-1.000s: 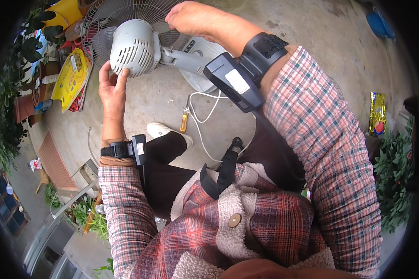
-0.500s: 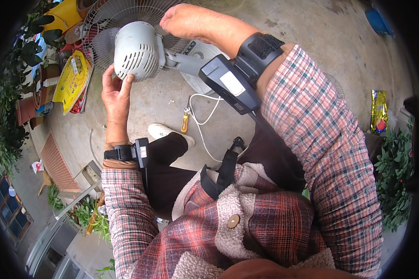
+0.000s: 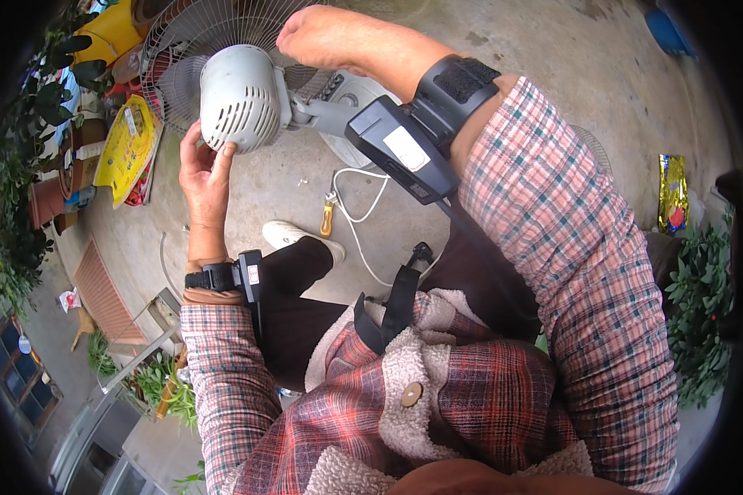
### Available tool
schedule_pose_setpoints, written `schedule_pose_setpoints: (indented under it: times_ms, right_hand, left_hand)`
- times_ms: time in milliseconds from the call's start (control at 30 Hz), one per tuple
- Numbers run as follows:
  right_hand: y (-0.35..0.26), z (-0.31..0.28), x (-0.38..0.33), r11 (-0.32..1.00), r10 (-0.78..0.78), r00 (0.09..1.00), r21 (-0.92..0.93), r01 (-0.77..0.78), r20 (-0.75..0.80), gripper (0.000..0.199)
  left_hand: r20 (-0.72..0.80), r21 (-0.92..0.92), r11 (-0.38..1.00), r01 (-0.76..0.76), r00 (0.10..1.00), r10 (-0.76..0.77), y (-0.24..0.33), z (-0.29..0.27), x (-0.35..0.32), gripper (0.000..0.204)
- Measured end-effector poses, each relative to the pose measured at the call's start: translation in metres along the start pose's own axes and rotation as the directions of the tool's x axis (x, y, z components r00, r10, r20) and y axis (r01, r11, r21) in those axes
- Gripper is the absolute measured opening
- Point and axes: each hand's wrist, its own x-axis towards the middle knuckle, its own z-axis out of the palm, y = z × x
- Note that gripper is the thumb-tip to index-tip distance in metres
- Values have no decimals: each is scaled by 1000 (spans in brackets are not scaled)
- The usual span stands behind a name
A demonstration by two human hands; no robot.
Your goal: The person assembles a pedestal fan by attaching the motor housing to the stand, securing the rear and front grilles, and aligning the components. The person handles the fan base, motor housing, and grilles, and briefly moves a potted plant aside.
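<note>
A grey electric fan has its slotted motor housing turned toward me and its wire guard on the far side. My left hand grips the back end of the housing, thumb on the near side and fingers at its left edge. Beyond the housing, my right hand is curled at the right part of the guard; its fingertips and anything in them are hidden. A grey stem runs from the housing toward the pale base, partly covered by my right forearm.
On the concrete floor lie a yellow-handled screwdriver and a white cord. Pots and a yellow plastic piece crowd the left, with plants at the edge. A gold packet and a blue container lie right.
The fan's housing and guard have shifted slightly down and left in view, and my left hand has moved with them. My right hand has moved slightly left.
</note>
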Motion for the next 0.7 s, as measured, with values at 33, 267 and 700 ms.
schedule_pose_setpoints:
  times_ms: [33,267,700]
  right_hand:
    - [2,1,1,1000,-4,1000,-4,4,0,29]
    - [-10,2,7,994,109,994,30,-109,13,30]
    - [-17,-4,-1,994,106,994,-23,-106,4,29]
  left_hand:
    - [1,8,1000,5,1000,-5,0,0,0,54]
    - [-4,17,1000,9,1000,-9,1,1,-2,53]
    - [-14,-9,1000,-24,1000,24,-2,-1,-1,53]
